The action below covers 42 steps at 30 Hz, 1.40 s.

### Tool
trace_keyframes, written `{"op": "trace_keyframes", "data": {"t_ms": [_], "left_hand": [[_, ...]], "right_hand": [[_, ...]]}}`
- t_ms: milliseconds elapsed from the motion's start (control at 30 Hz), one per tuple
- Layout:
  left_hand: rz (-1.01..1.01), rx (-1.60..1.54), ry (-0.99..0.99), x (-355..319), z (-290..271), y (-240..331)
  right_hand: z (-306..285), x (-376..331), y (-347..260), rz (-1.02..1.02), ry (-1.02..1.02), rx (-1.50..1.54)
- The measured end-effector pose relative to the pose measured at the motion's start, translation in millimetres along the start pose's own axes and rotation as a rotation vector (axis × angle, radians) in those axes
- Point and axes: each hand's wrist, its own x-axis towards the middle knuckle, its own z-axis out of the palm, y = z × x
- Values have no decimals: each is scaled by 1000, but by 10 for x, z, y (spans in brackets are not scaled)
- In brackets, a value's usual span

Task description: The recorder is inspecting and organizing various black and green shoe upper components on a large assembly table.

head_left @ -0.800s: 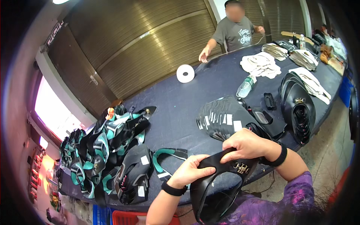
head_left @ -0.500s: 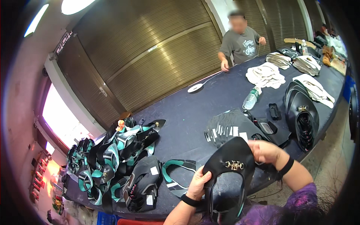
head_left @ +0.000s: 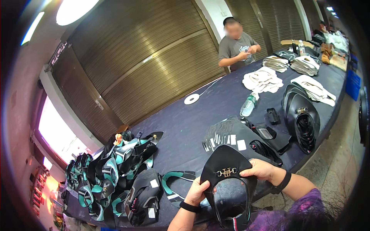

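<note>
Black, smooth material makes up the pointed piece (head_left: 220,159) held between the two hands, its tip directed away from the person. The left fingers (head_left: 201,187) pinch its left edge with the thumb on top; the right fingers (head_left: 249,170) grip its right edge likewise, close to a gold-coloured ornament (head_left: 227,172). Both grips are closed on the piece, the other fingers mostly hidden behind it. A wide opening lies between them, below the ornament.

Just left of the left fingers, a teal-edged piece (head_left: 168,182) lies on the desk (head_left: 185,134); farther left come a dark grey stack (head_left: 143,186) and a teal-and-black heap (head_left: 135,157). Beyond the right fingers sits a fanned stack with white labels (head_left: 223,131), and past it a clear bottle (head_left: 249,106). Right of and beyond those fingers stand more black pieces (head_left: 292,101). Well ahead of both, across the desk, a co-worker (head_left: 236,43) stands with hands together.
</note>
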Motion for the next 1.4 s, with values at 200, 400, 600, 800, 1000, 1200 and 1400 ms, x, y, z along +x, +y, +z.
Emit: {"op": "trace_keyframes", "data": {"t_ms": [200, 400, 600, 800, 1000, 1200, 1400], "left_hand": [[137, 67, 263, 74, 232, -239], [164, 281, 371, 248, 436, -574], [175, 230, 258, 242, 234, -632], [141, 102, 363, -86, -232, -645], [109, 204, 474, -249, -494, -556], [186, 394, 627, -539, -474, -272], [428, 935, 991, -906, -969, 235]], "right_hand": [[-79, -79, 131, -90, 68, 328], [-148, -425, 214, -335, 304, 190], [-893, -1155, -206, -684, 647, -152], [-2041, -1779, -393, -741, 1060, -382], [-2681, -1583, -431, -893, 1096, -114], [-3210, -1384, -488, -817, 1398, -720], [-4203, -1730, -241, -731, 1383, -927]]}}
